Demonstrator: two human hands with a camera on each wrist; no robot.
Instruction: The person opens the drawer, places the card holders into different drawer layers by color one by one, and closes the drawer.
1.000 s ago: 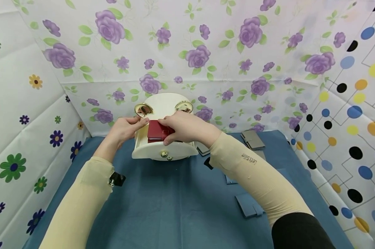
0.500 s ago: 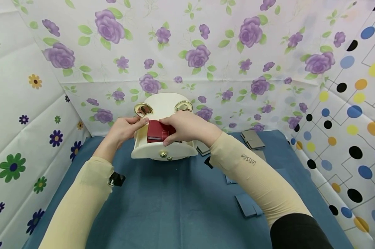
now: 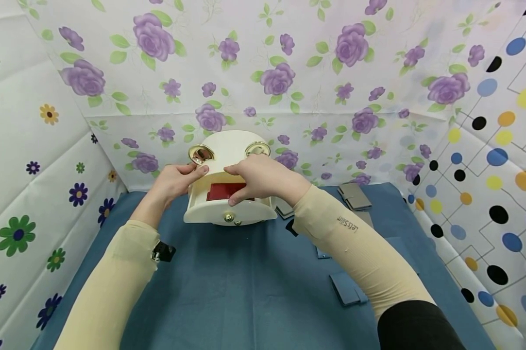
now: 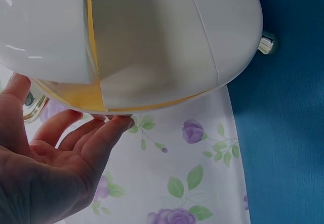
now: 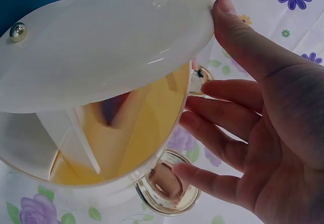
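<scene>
A white rounded box (image 3: 232,139) with two round gold fittings stands at the back of the table, its drawer (image 3: 245,211) pulled out. Inside that drawer lies a red wallet (image 3: 225,191), partly hidden by the front panel and my right thumb; in the right wrist view it shows only as a dark red blur (image 5: 114,107). My right hand (image 3: 267,177) spreads over the right side, thumb beside the drawer front and fingers along the box, with nothing gripped. My left hand (image 3: 175,182) rests on the left side, its fingertips touching the outer wall (image 4: 152,105).
To the right lie a grey wallet (image 3: 355,196), a blue wallet (image 3: 347,288) and another blue piece (image 3: 323,253) partly behind the right sleeve. A pale item (image 3: 284,210) sits beside the box. A blue cloth (image 3: 219,291) covers the table, with patterned sheets around it.
The red wallet, earlier raised against my right hand, has dropped down into the drawer and out of my right fingers. Both hands stay almost in place.
</scene>
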